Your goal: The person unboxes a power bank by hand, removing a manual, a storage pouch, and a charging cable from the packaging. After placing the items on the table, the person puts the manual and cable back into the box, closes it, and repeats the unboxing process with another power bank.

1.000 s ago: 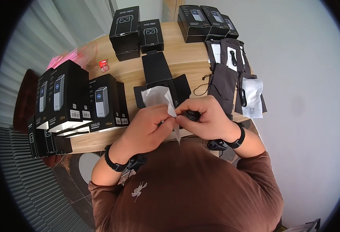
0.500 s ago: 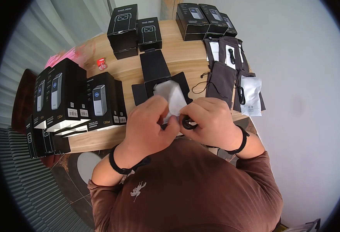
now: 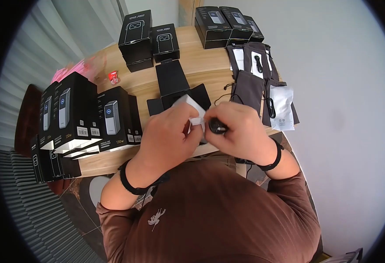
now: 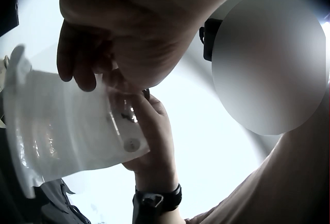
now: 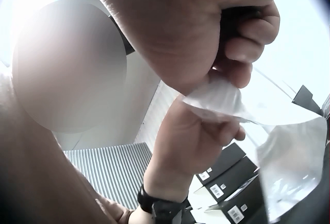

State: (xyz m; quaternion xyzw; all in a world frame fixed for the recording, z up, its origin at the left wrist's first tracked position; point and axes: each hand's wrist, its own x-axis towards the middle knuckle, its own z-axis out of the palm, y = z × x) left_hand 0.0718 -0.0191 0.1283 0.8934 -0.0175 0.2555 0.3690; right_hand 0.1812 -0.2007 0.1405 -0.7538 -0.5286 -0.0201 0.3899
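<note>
Both hands meet over the near edge of the table, working on a translucent white plastic bag (image 4: 67, 126). My left hand (image 3: 168, 136) pinches the bag's near end between thumb and curled fingers. Close beside it, my right hand (image 3: 240, 129) pinches the same end while holding a black coiled cable (image 3: 217, 126) in its curled fingers. The bag's free end spreads away from the hands in the right wrist view. Behind the hands stands an opened black box (image 3: 173, 81) with its flaps spread, its lower part hidden by the hands and bag.
Black printed boxes (image 3: 113, 116) stand at the left, with more boxes (image 3: 135, 37) at the back and back right (image 3: 214, 24). Dark drawstring pouches (image 3: 248, 90) lie at the right, beside a white packet (image 3: 282, 105) and black cables. A small red wrapper (image 3: 113, 77) lies near pink plastic.
The bag has swung and turned between the hands, its loose end now pointing away from the body. The black cable's coil shows more fully in the right hand.
</note>
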